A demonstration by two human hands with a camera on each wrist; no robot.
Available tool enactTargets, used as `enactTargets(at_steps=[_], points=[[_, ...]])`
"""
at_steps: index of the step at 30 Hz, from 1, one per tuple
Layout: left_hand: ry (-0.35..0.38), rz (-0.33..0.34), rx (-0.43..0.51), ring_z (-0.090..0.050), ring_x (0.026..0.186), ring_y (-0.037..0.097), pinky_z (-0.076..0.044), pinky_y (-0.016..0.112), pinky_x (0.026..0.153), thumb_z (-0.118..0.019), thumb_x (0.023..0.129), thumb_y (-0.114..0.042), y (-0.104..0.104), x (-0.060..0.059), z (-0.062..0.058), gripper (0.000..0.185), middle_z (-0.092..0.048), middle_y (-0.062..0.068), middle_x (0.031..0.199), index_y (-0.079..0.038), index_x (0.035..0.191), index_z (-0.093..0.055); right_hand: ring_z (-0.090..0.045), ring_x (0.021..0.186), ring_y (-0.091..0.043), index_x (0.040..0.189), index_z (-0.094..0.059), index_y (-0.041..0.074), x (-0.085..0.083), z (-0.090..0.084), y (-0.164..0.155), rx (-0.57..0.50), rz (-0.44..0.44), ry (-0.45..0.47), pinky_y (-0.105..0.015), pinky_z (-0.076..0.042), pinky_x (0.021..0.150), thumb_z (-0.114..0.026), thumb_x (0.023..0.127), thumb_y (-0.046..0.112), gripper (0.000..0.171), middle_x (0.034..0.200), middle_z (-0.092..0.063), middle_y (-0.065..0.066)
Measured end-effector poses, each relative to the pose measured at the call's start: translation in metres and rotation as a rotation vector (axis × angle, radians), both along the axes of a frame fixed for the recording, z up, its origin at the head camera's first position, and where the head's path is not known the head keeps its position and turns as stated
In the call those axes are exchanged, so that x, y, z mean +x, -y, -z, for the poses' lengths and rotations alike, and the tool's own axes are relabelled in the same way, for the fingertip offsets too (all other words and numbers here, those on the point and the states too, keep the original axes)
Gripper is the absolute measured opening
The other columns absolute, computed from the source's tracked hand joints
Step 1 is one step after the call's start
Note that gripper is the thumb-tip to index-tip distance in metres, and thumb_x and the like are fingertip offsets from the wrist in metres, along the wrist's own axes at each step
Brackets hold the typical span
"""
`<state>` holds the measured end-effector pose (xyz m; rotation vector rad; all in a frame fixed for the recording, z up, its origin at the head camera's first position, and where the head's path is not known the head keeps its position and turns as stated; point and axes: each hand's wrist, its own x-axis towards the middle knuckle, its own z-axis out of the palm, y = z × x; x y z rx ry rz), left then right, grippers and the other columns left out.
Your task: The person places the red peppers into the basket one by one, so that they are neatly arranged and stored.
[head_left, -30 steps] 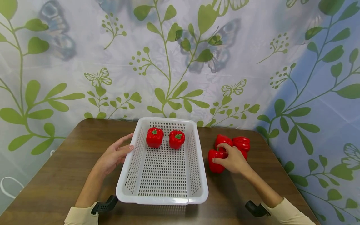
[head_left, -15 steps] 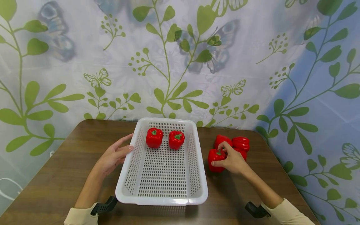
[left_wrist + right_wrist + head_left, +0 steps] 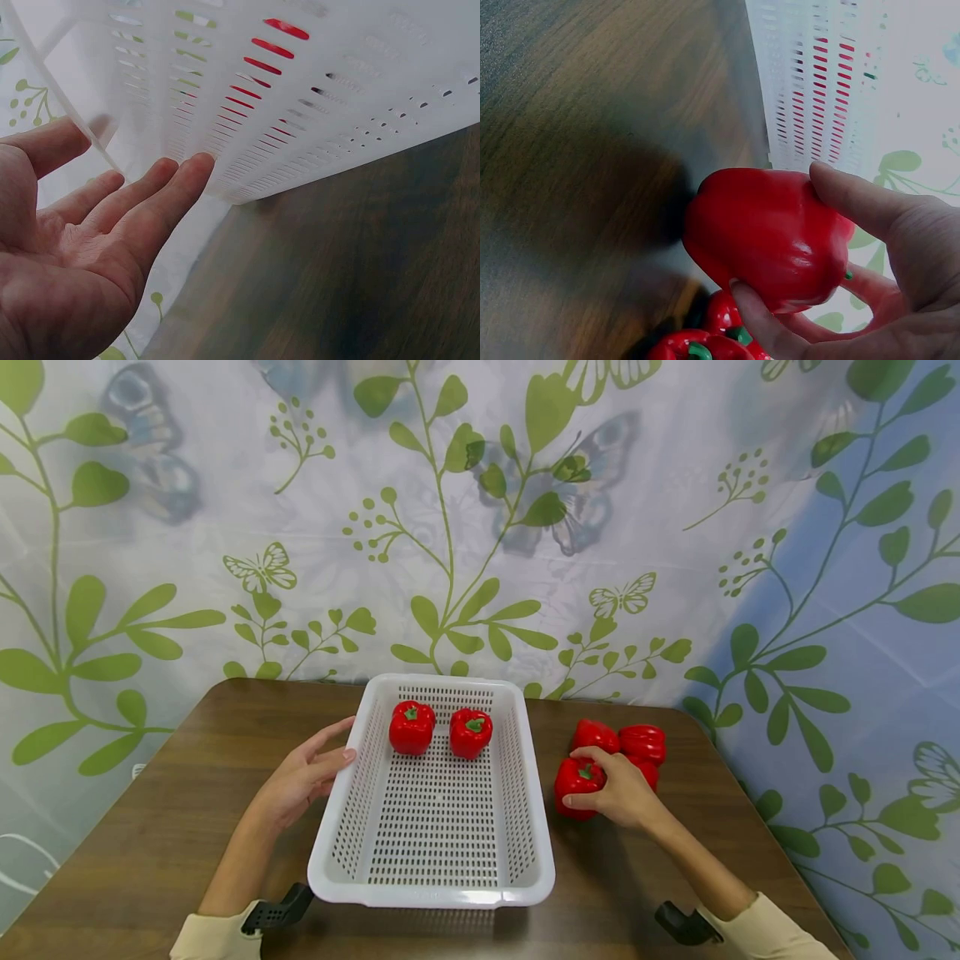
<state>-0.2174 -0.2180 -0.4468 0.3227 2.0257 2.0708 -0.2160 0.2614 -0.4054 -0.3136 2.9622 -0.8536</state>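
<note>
Pepper (image 3: 576, 785) gripped in right hand (image 3: 622, 789): thumb and fingers curled round it, seen plainly from the right wrist (image 3: 769, 236). Sits at the near-left edge of the loose pile (image 3: 630, 743), whose other peppers lie just behind the grip, touching one another. Whether lifted off the table (image 3: 172, 827) or still resting on it, hard to tell from either view.

Left hand (image 3: 303, 777) flat and relaxed, fingers straight, fingertips (image 3: 187, 169) against the outer left wall of the basket (image 3: 360, 827), holding nothing. Two peppers already inside at the far end: one (image 3: 411, 727) and another (image 3: 471, 732), side by side, stems up.

Step in hand, by the look of it: pick-up of a third pepper for the basket, grasp made, transfer not yet begun.

Next move probably calls for a lift clear of the pile and of the basket's right wall, then a carry left from the grip and a set-down on bare mesh, in front of or beside the two inside. Care needed not to nudge the neighbours behind the grip; round and smooth, likely to roll.
</note>
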Motion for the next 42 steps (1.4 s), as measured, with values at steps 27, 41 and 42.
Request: enactTargets(at_steps=[27, 41, 42], points=[[0.001, 0.004, 0.008, -0.072, 0.109, 0.037, -0.062, 0.048, 0.085, -0.055, 0.105, -0.020, -0.001, 0.000, 0.000, 0.063, -0.061, 0.023, 0.139, -0.018, 0.161, -0.025, -0.056, 0.104, -0.032, 0.137, -0.057, 0.007, 0.002, -0.010, -0.005, 0.007, 0.000, 0.012, -0.048, -0.059, 0.080, -0.088, 0.075, 0.025, 0.072, 0.115, -0.061, -0.018], [0.001, 0.002, 0.004, -0.072, 0.110, 0.038, -0.061, 0.049, 0.085, -0.055, 0.105, -0.022, 0.000, 0.000, 0.000, 0.063, -0.061, 0.023, 0.138, -0.018, 0.161, -0.025, -0.055, 0.106, -0.036, 0.136, -0.056, 0.001, -0.003, -0.019, -0.004, 0.004, 0.022, -0.020, -0.055, -0.057, 0.084, -0.086, 0.076, 0.028, 0.072, 0.120, -0.059, -0.024], [0.001, 0.004, 0.005, -0.071, 0.110, 0.038, -0.061, 0.049, 0.085, -0.055, 0.105, -0.022, 0.000, 0.000, 0.000, 0.063, -0.062, 0.022, 0.138, -0.018, 0.161, -0.025, -0.055, 0.107, -0.036, 0.136, -0.056, 0.001, -0.003, -0.020, -0.004, 0.005, 0.019, -0.030, -0.055, -0.057, 0.084, -0.085, 0.076, 0.028, 0.072, 0.120, -0.059, -0.024]])
